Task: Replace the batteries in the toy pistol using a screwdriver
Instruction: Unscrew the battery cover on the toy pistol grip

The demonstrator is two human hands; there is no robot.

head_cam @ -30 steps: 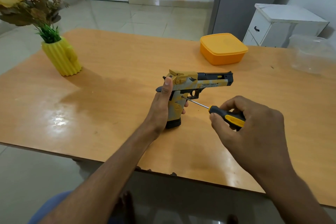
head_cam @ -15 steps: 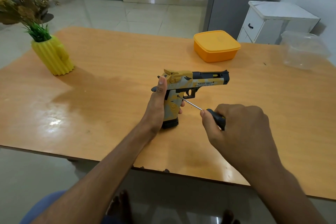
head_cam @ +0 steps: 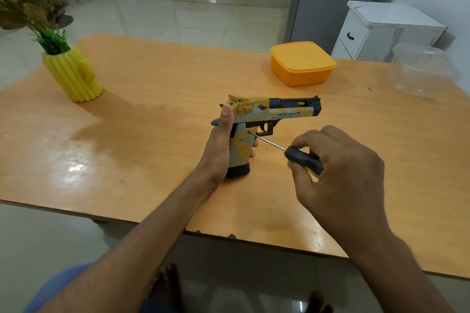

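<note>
Since the earlier frame our right hand [head_cam: 340,173] has shown more of the screwdriver's [head_cam: 287,151] black-and-yellow handle, which half a second ago lay almost hidden in the fist; the pistol and left hand have barely shifted. Our right fingers curl round that handle, thumb on its near side, and the thin shaft runs up and left until its tip sits on a small screw high on the grip panel, just behind the trigger guard. Our left hand [head_cam: 220,146] wraps the toy pistol [head_cam: 264,114] from the back of its handle, thumb straight up along the rear, fingertips showing at the front edge. It stands upright on its black base on the wooden counter [head_cam: 157,99], barrel pointing right.

We judge the pistol to be light, hollow plastic, stiff but easy to tip or scuff, so holding it low around the handle and pressing it down suits the work. That small screw could strip if the tip slips.

Farther out stand an orange lidded box [head_cam: 302,65], a clear plastic container [head_cam: 424,71] and a yellow cactus-shaped vase [head_cam: 72,75].
</note>
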